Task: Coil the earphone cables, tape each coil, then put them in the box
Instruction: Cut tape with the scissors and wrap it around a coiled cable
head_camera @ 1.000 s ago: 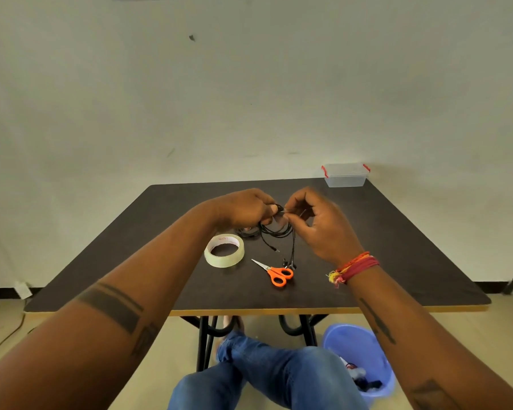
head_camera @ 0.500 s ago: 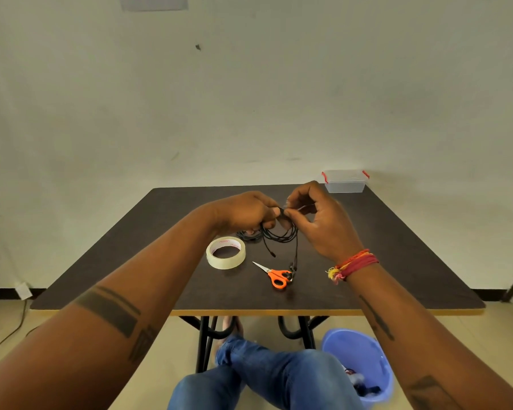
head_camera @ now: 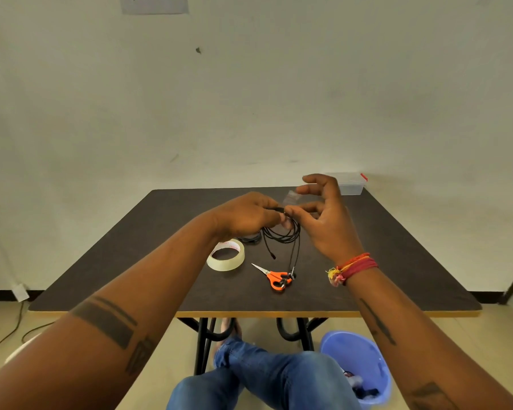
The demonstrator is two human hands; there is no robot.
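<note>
Two hands met above the table (head_camera: 131, 261), the left hand (head_camera: 246, 216) gripping the coiled black cable (head_camera: 282, 232) while the right hand (head_camera: 326, 220) pinched its top, upper fingers spread, with the box (head_camera: 351, 184) just beyond the right hand.

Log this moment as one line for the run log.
step: coiling cable | left hand: holds coil | right hand: pinches cable | tape: untouched | box: far corner
</note>
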